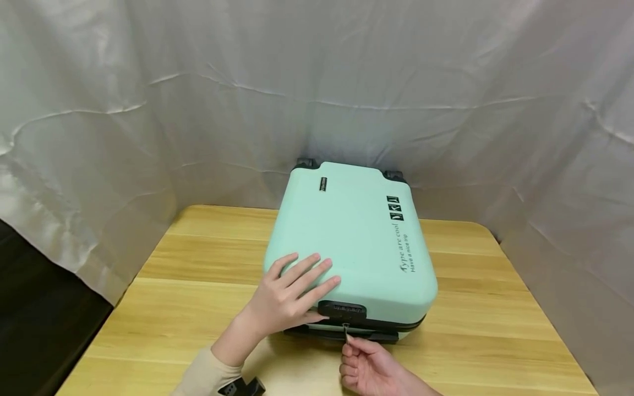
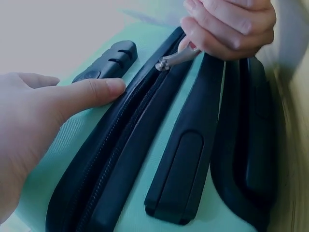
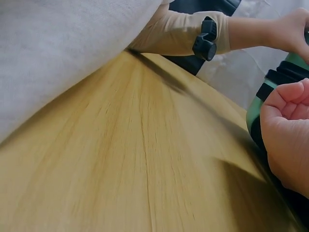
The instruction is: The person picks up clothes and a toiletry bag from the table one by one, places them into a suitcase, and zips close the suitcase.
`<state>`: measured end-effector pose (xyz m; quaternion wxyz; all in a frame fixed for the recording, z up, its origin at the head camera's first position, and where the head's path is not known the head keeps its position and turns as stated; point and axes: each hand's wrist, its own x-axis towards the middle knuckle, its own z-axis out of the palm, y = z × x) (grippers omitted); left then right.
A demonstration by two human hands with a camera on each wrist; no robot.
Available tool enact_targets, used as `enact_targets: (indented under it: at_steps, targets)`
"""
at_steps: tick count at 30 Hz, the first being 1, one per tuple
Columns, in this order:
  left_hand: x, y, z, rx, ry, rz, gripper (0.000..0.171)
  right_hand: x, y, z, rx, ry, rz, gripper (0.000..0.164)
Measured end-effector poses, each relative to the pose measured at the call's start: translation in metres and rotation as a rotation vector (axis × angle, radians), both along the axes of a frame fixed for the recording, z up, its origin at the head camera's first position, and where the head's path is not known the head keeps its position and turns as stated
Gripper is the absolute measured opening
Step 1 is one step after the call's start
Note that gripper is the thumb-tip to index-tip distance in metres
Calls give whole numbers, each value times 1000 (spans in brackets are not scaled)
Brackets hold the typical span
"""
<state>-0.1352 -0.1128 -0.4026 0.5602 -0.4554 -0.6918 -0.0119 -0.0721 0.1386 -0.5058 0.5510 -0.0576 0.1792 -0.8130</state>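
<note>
A mint-green hard-shell suitcase (image 1: pixel 346 231) lies flat on the wooden table, its handle side towards me. My left hand (image 1: pixel 284 300) rests on its near left corner with fingers spread, and the thumb presses the black zipper edge beside the combination lock (image 1: pixel 343 310). With curled fingers, my right hand (image 1: pixel 369 366) pinches the metal zipper pull (image 2: pixel 181 58) just below the lock. In the left wrist view the two rows of zipper teeth (image 2: pixel 111 162) stand apart on the near side of the slider. A black carry handle (image 2: pixel 181 159) runs alongside the zipper.
Light wooden table (image 1: pixel 198 258) surrounds the suitcase. Grey curtain (image 1: pixel 346 82) hangs behind and at both sides. Two wheels (image 1: pixel 394 176) of the suitcase face the curtain. A black wrist camera (image 1: pixel 242 386) is strapped at my left sleeve.
</note>
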Motion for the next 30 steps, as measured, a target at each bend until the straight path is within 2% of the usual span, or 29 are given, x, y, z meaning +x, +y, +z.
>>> enact_targets:
  at_steps: [6,11,14,18,24,30]
  targets:
    - [-3,-10,4,-7,-34,-31,76,-1,2,0,11,-3,12,35]
    - [-13,-30,12,64,-72,-36,76,0,2,-1,-4,7,19,37]
    - [-18,-41,16,106,-133,-38,79,0,3,-1,0,18,17,38]
    - [-24,-51,15,143,-226,-73,80,1,3,-1,26,30,-4,41]
    - [-27,-59,6,206,-379,-107,80,3,0,0,41,-32,-23,40]
    - [-33,-60,-3,245,-510,-129,80,4,-1,1,54,-36,-37,40]
